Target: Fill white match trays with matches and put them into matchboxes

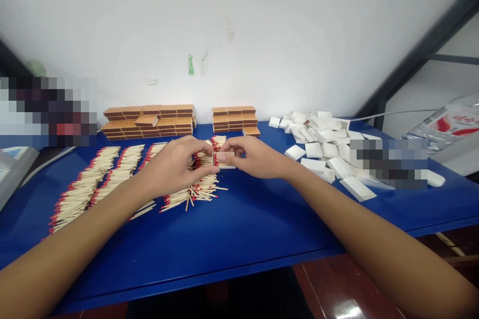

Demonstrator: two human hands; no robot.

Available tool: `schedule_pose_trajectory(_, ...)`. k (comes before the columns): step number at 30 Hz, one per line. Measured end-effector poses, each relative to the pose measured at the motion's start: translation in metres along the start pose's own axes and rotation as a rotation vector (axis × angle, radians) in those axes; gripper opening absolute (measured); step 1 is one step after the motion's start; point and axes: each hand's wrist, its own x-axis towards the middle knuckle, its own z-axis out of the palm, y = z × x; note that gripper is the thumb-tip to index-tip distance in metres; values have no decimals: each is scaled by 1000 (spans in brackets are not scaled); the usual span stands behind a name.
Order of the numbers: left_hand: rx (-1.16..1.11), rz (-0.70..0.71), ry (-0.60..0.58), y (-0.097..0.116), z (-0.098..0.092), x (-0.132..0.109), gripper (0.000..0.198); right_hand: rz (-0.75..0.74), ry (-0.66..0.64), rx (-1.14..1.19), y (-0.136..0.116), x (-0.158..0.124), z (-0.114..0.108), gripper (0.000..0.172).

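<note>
Both hands meet over the middle of the blue table (239, 229). My right hand (254, 157) pinches a small white matchbox tray (224, 160) that has red-tipped matches in it. My left hand (175, 164) is closed at the tray's left end, fingertips pressed on the matches there. Under and left of the hands lie rows of loose red-tipped matches (93, 179), with a messier heap (194, 192) just below my left hand.
Stacks of brown matchboxes (149, 122) and a smaller stack (235, 118) stand along the white wall. A pile of empty white trays (322, 144) lies to the right. A plastic bag (449, 124) sits at far right. The table's front edge runs near me.
</note>
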Motion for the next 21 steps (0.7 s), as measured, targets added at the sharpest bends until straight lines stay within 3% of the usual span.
schedule_pose_trajectory(11,16,23,29,-3,1,0,34,27,38,-23,-1,2,-2,44)
schedule_pose_trajectory(14,30,20,74,-9,0,0,36,84,188,-154,14,4,-16,44)
schedule_pose_trajectory(17,71,-9,94,-18,-3,0,38,198,445,-365,37,4,-36,26)
schedule_pose_trajectory(21,108,-25,126,-30,-7,0,35,298,518,-505,59,2,-53,15)
